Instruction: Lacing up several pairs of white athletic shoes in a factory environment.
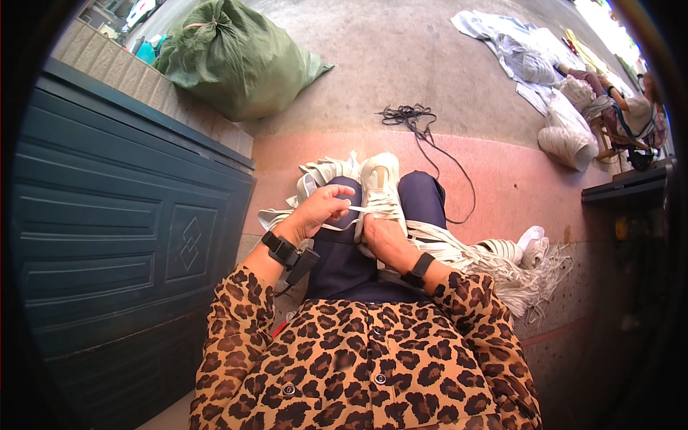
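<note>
A cream lace-up sneaker [380, 175] stands toe outward between my thighs, its laces partly threaded. My left hand [324, 210] is beside it on the left, thumb and forefinger pinching a white shoelace [356, 208] that runs taut to the shoe. My right hand [388, 240] closes round the near end of the shoe; its fingertips are partly hidden. A thick bundle of loose cream laces [459, 252] lies across my right thigh and spreads to the right. More pale shoe pieces [330, 170] sit beyond my left knee.
A dark blue panelled door [107, 215] stands close on the left. Ahead are a tied green sack [240, 64] and a tangle of black cord [407, 115]. At the right, white bags [566, 132] lie near another seated person [634, 107].
</note>
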A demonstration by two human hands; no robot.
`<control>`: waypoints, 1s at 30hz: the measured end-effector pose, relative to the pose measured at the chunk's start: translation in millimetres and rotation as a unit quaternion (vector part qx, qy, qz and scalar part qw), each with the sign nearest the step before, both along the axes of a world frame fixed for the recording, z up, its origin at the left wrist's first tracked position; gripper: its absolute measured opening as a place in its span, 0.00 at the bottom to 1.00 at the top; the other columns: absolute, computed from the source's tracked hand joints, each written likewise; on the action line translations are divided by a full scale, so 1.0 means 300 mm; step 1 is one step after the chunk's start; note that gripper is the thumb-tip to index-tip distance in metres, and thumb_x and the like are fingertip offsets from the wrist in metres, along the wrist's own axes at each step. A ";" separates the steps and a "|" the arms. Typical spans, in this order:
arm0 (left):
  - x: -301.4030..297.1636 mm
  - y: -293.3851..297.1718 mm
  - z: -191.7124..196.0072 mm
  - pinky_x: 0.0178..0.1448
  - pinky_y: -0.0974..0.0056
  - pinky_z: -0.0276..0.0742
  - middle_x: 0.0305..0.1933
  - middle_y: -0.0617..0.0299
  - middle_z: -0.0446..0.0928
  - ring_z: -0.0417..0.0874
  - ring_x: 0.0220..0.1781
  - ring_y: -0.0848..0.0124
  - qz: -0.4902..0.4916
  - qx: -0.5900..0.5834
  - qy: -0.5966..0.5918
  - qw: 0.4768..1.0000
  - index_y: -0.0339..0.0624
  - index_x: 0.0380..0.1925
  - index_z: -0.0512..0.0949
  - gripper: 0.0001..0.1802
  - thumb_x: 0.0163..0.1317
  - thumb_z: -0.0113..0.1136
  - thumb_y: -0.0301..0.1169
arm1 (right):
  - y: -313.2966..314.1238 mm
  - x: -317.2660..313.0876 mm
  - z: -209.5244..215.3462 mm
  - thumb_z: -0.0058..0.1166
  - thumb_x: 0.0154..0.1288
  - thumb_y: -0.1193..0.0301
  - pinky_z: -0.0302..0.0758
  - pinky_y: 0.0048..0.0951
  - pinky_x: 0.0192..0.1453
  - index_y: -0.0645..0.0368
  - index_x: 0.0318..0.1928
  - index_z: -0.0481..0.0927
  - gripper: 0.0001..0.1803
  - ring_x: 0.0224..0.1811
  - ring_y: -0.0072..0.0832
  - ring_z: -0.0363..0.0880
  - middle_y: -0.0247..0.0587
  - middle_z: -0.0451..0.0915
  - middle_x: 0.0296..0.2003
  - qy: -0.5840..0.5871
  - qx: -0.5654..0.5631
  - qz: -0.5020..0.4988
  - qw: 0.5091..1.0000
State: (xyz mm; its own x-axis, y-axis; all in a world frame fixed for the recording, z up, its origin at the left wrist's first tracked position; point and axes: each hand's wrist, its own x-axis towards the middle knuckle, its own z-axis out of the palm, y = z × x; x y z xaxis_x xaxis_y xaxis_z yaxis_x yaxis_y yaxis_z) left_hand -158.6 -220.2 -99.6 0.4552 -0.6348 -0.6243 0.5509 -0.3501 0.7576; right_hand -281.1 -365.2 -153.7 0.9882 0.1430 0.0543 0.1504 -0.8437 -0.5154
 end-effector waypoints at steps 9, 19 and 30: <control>0.015 0.012 -0.095 0.25 0.75 0.63 0.23 0.67 0.71 0.68 0.22 0.80 0.056 0.003 0.036 0.998 0.38 0.45 0.69 0.16 0.55 0.52 0.26 | -0.254 -0.030 0.417 0.41 0.61 0.67 0.52 0.23 0.13 0.56 0.28 0.67 0.08 0.11 0.18 0.54 0.28 0.58 0.12 0.314 0.624 -0.105 0.708; -0.047 -0.241 0.115 0.55 0.69 0.64 0.44 0.62 0.76 0.72 0.50 0.73 -0.303 -0.160 -0.110 0.933 0.40 0.42 0.77 0.19 0.54 0.62 0.39 | -0.287 0.040 0.736 0.40 0.65 0.68 0.48 0.18 0.16 0.56 0.30 0.66 0.08 0.13 0.13 0.51 0.23 0.57 0.13 0.115 0.774 0.049 0.620; 0.293 0.123 0.083 0.37 0.68 0.70 0.32 0.63 0.75 0.73 0.38 0.70 0.363 -0.347 0.154 0.851 0.39 0.34 0.75 0.09 0.64 0.47 0.31 | -0.635 0.033 0.402 0.41 0.66 0.62 0.66 0.24 0.37 0.53 0.26 0.69 0.12 0.27 0.23 0.67 0.32 0.69 0.24 -0.009 0.817 -0.205 0.538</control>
State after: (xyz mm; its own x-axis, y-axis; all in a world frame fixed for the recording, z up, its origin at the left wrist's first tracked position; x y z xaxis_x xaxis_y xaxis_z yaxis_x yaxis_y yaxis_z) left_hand -70.7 -183.2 -74.6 0.7671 -0.5213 -0.3738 0.6412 0.6403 0.4229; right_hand -271.2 -555.8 -33.2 0.9156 -0.3400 -0.2147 0.1406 0.7709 -0.6213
